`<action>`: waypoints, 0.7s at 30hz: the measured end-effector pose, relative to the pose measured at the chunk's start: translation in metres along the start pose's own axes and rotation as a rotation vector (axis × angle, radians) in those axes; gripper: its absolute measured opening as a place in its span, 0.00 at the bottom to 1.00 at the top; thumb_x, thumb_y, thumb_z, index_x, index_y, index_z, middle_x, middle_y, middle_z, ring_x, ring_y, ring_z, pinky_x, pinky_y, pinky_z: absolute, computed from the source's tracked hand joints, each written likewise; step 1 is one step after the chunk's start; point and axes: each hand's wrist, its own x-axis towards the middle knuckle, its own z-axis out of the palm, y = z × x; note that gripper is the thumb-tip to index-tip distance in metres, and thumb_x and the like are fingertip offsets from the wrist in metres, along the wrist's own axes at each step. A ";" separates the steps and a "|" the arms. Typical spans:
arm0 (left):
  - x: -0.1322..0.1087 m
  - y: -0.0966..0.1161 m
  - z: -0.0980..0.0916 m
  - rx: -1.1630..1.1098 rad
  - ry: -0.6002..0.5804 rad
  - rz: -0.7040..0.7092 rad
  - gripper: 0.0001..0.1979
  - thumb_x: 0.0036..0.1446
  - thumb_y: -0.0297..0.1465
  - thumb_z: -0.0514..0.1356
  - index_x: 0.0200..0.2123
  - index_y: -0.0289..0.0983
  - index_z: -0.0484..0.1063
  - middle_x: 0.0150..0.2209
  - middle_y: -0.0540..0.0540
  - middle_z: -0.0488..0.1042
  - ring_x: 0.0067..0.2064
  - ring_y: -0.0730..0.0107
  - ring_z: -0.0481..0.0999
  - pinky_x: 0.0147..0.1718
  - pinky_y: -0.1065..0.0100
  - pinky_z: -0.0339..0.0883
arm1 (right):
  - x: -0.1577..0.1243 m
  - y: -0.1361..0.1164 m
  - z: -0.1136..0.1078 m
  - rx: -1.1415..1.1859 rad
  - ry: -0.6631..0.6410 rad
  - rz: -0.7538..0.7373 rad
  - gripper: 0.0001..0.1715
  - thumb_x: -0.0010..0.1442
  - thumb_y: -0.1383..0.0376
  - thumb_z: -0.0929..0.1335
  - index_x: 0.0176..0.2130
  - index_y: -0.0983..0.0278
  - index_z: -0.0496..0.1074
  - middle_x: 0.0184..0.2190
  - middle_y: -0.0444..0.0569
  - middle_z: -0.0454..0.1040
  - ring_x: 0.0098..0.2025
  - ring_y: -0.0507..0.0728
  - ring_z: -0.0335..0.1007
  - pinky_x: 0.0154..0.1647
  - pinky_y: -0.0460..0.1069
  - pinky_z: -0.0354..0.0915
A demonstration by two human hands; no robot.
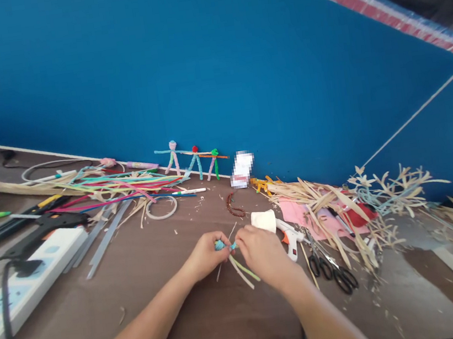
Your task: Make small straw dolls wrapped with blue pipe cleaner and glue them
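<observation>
As you pinched that blue pipe-cleaner bundle up above the counter, your left hand and right hand were both closed on it, pale strips dangling below, and a white glue gun sat just beside your right hand!

Glue gun — just beside right hand

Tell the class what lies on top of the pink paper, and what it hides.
Dried leaf strips and a red scrap lie across the pink paper. The paper's covered parts, and anything beneath it, cannot be seen.
</observation>
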 end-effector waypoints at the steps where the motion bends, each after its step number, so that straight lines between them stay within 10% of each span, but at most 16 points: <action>1: -0.001 0.001 -0.001 -0.035 -0.032 -0.011 0.03 0.40 0.28 0.56 0.22 0.33 0.66 0.19 0.51 0.71 0.20 0.77 0.65 0.20 0.75 0.57 | 0.003 0.004 -0.003 0.030 0.004 -0.006 0.12 0.58 0.67 0.58 0.31 0.64 0.68 0.29 0.48 0.69 0.31 0.53 0.65 0.30 0.46 0.55; 12: -0.006 0.004 -0.009 -0.541 -0.293 -0.074 0.12 0.38 0.33 0.64 0.23 0.32 0.65 0.20 0.48 0.72 0.19 0.79 0.66 0.20 0.75 0.59 | 0.025 0.048 0.014 0.922 -0.452 -0.077 0.14 0.52 0.60 0.63 0.31 0.68 0.71 0.20 0.42 0.66 0.19 0.47 0.58 0.20 0.42 0.53; 21: 0.002 -0.001 -0.001 -0.462 0.077 -0.093 0.10 0.39 0.32 0.62 0.23 0.32 0.65 0.17 0.53 0.67 0.17 0.81 0.63 0.19 0.76 0.58 | 0.001 0.015 0.036 0.397 -0.091 -0.016 0.15 0.58 0.63 0.58 0.29 0.66 0.69 0.24 0.45 0.70 0.27 0.51 0.63 0.26 0.44 0.53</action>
